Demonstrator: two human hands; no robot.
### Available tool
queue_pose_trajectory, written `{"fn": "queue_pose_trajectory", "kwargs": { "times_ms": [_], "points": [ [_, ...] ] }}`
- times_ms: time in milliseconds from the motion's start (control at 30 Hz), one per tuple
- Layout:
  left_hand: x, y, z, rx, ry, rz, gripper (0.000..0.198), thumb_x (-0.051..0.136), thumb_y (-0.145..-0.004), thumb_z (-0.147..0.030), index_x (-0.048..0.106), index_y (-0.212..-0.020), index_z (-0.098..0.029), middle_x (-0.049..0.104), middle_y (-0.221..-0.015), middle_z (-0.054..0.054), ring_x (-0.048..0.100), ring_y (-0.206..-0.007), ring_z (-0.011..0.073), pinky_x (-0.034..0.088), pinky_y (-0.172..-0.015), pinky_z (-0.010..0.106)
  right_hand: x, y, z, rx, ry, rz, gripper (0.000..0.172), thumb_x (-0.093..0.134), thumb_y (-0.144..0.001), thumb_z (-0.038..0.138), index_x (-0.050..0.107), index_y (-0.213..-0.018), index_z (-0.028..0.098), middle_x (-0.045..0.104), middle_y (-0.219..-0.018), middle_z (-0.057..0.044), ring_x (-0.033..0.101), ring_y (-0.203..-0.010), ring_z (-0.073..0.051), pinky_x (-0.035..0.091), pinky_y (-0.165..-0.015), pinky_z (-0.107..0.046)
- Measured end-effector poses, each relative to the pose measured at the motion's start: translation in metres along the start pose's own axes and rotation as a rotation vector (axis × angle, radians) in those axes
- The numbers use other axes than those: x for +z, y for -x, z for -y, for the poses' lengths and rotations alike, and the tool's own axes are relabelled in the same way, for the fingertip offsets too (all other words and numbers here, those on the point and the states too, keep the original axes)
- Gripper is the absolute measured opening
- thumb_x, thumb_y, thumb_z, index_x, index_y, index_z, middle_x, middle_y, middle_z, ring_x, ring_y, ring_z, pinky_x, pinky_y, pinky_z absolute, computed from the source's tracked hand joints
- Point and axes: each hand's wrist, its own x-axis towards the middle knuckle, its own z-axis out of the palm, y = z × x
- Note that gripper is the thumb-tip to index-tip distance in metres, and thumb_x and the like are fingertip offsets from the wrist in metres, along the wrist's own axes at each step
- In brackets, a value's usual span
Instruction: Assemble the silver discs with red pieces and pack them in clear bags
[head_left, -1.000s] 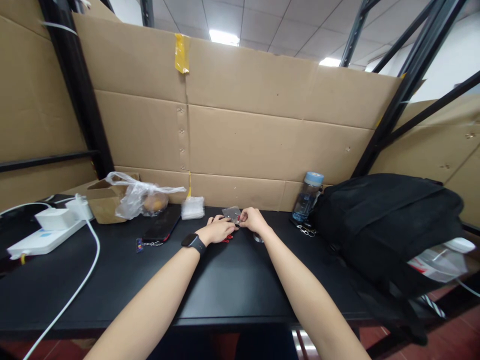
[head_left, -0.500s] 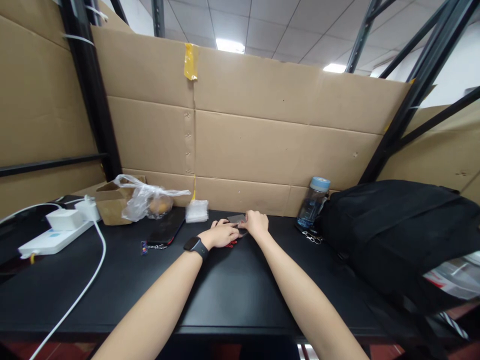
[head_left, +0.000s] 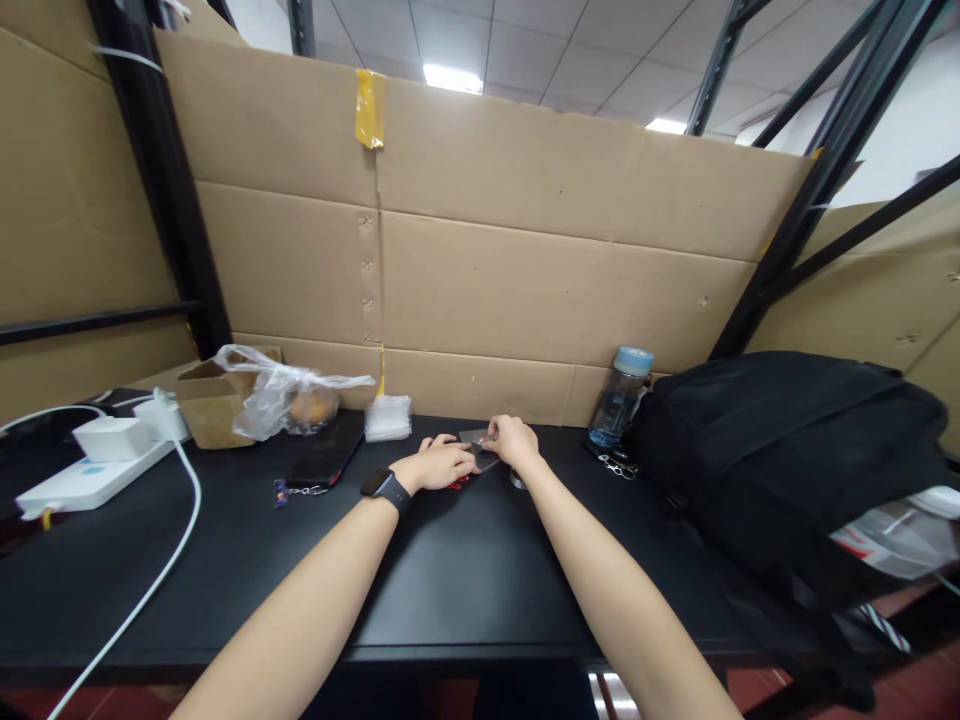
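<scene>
On the black table, my left hand point(head_left: 441, 464) rests palm down with its fingers over the left part of a thin, clear flat piece point(head_left: 487, 460). A bit of red cord point(head_left: 459, 482) shows under that hand. My right hand point(head_left: 513, 440) is closed at the piece's right side, thumb and fingers pinched together on something too small to make out. A small round silvery object point(head_left: 516, 480) lies just below the right hand, partly hidden by the wrist. A stack of clear plastic bags point(head_left: 388, 418) is left of the hands.
Left are a black phone point(head_left: 327, 452), a plastic bag with round food point(head_left: 311, 405), a paper bag point(head_left: 217, 408) and a white power strip point(head_left: 94, 478) with a cable. Right are a bottle point(head_left: 619, 398), keys point(head_left: 618, 466) and a black backpack point(head_left: 780, 450). Cardboard point(head_left: 480, 300) stands behind.
The view has shifted slightly. My right hand has moved a little away from my left and is pinched. The round silvery object now shows below the right hand.
</scene>
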Motion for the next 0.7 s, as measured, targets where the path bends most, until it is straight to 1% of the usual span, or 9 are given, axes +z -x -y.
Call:
{"fn": "queue_pose_trajectory", "kwargs": {
  "times_ms": [100,200,267,333,400,500,600,633,700],
  "points": [
    [0.0,0.001,-0.003,0.003,-0.017,-0.001,0.034,0.037,-0.1,-0.044,0.071,-0.106,-0.042,0.051,-0.148,-0.006,0.03,-0.142,0.0346,0.023,-0.11,0.061,0.002,0.001,0.007,-0.023,0.085,-0.054,0.017,0.079,-0.08,0.036,0.069,-0.086,0.023,0.073,-0.091,-0.008,0.069,-0.084,-0.023,0.042,-0.07,-0.028],
    [-0.001,0.001,-0.003,0.01,-0.022,-0.036,0.033,0.038,-0.1,-0.045,0.068,-0.113,-0.042,0.055,-0.144,-0.005,0.033,-0.14,0.0348,0.024,-0.11,0.059,-0.004,0.0,0.006,-0.039,0.041,-0.006,0.019,0.08,-0.079,0.035,0.069,-0.088,0.023,0.073,-0.092,-0.008,0.068,-0.085,-0.023,0.043,-0.071,-0.028],
    [-0.001,0.001,-0.002,0.015,-0.013,-0.11,0.032,0.04,-0.098,-0.046,0.062,-0.121,-0.041,0.059,-0.139,-0.003,0.039,-0.137,0.0339,0.027,-0.11,0.057,-0.012,-0.001,-0.002,-0.122,-0.079,0.081,0.018,0.079,-0.08,0.034,0.07,-0.091,0.022,0.073,-0.093,-0.006,0.068,-0.086,-0.021,0.044,-0.072,-0.026],
    [-0.001,0.0,0.001,0.001,-0.009,-0.212,0.036,0.046,-0.095,-0.041,0.054,-0.129,-0.036,0.062,-0.135,0.002,0.046,-0.131,0.0324,0.031,-0.108,0.053,-0.019,-0.002,-0.015,-0.27,-0.204,0.135,0.01,0.066,-0.091,0.028,0.07,-0.097,0.021,0.073,-0.098,-0.005,0.066,-0.09,-0.018,0.044,-0.077,-0.025],
    [-0.001,-0.001,0.003,-0.013,0.002,-0.292,0.044,0.051,-0.089,-0.032,0.048,-0.133,-0.031,0.064,-0.131,0.005,0.052,-0.126,0.0305,0.034,-0.106,0.049,-0.022,-0.002,-0.029,-0.376,-0.256,0.124,0.018,0.054,-0.096,0.014,0.069,-0.105,0.02,0.072,-0.103,-0.005,0.065,-0.095,-0.017,0.044,-0.083,-0.024],
    [-0.002,-0.003,0.005,-0.008,-0.002,-0.35,0.055,0.056,-0.078,-0.02,0.046,-0.132,-0.029,0.066,-0.127,0.005,0.056,-0.12,0.029,0.037,-0.102,0.044,-0.017,0.002,-0.043,-0.377,-0.223,0.122,0.033,0.065,-0.083,0.004,0.067,-0.11,0.022,0.069,-0.105,-0.004,0.063,-0.094,-0.017,0.044,-0.08,-0.024],
    [-0.003,-0.005,0.005,-0.016,-0.08,-0.405,0.048,0.056,-0.076,-0.014,0.056,-0.122,-0.03,0.068,-0.123,0.004,0.057,-0.119,0.0278,0.038,-0.099,0.042,-0.008,0.005,-0.041,-0.355,-0.199,0.149,0.042,0.083,-0.071,0.014,0.068,-0.108,0.023,0.067,-0.103,-0.002,0.062,-0.09,-0.017,0.043,-0.075,-0.023],
    [-0.003,-0.006,0.005,-0.025,-0.106,-0.417,0.043,0.056,-0.078,-0.014,0.059,-0.117,-0.03,0.068,-0.121,0.003,0.057,-0.118,0.028,0.037,-0.099,0.042,-0.005,0.006,-0.038,-0.359,-0.194,0.135,0.04,0.085,-0.07,0.018,0.068,-0.106,0.024,0.066,-0.102,-0.002,0.062,-0.09,-0.017,0.042,-0.074,-0.023],
    [-0.004,-0.009,0.004,-0.043,-0.138,-0.418,0.032,0.058,-0.081,-0.018,0.064,-0.11,-0.03,0.07,-0.116,0.003,0.057,-0.117,0.0291,0.037,-0.098,0.042,-0.002,0.006,-0.03,-0.373,-0.173,0.088,0.029,0.084,-0.075,0.022,0.069,-0.1,0.024,0.067,-0.099,-0.002,0.062,-0.091,-0.017,0.041,-0.073,-0.022]
  ]
}}
